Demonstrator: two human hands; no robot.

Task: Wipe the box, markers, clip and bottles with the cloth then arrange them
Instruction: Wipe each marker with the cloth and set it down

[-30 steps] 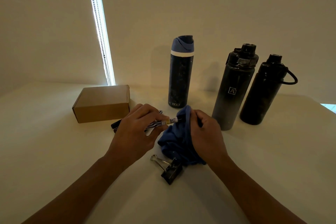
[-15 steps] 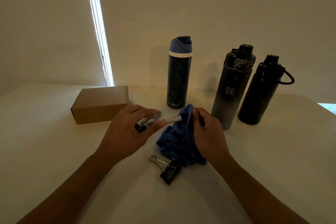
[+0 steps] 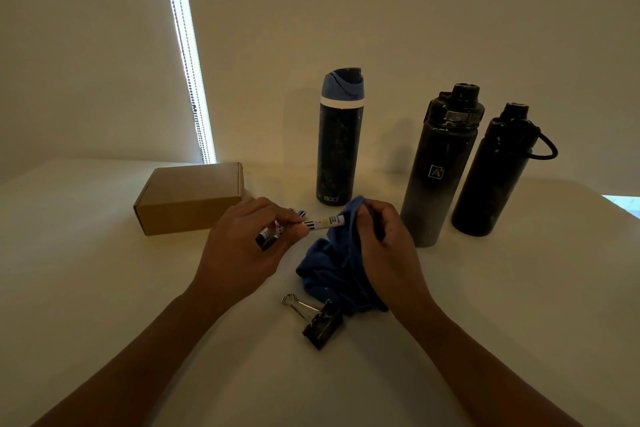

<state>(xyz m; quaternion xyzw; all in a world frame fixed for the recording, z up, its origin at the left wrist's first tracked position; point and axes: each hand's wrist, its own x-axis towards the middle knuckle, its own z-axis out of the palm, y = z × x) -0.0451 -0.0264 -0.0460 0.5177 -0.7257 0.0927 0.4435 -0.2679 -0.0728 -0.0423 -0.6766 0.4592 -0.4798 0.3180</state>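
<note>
- Lying nearest the viewer on the pale tabletop (image 3: 104, 288) was a black binder clip (image 3: 320, 324), its wire handles pointing left, with its right end just beside the lower edge of the cloth.
- The blue cloth (image 3: 332, 270) lay bunched between the two hands, its lower part resting on the tabletop and its upper fold raised.
- The right hand (image 3: 386, 246) gripped that raised fold, its fingers curled round the fabric and wrapped over the right end of a marker.
- The left hand (image 3: 242, 250) held several markers (image 3: 268, 236) bundled in curled fingers; its thumb and forefinger pinched one white marker (image 3: 325, 221), which lay roughly level and pointed right into the cloth. How many markers the bundle held could not be told.
- A closed brown cardboard box (image 3: 190, 198) sat on the tabletop left of and beyond the left hand, apart from it.
- Three bottles stood upright beyond the hands: a dark bottle with a blue lid (image 3: 339, 139) in the centre, a black bottle with a square logo (image 3: 440, 170) just right of the right hand, and a black bottle with a loop handle (image 3: 491, 173) close beside it on the far right.
- A plain wall (image 3: 381, 10) rose behind the tabletop, crossed at the left by a bright vertical strip of light (image 3: 187, 62) with a beaded cord along it.
</note>
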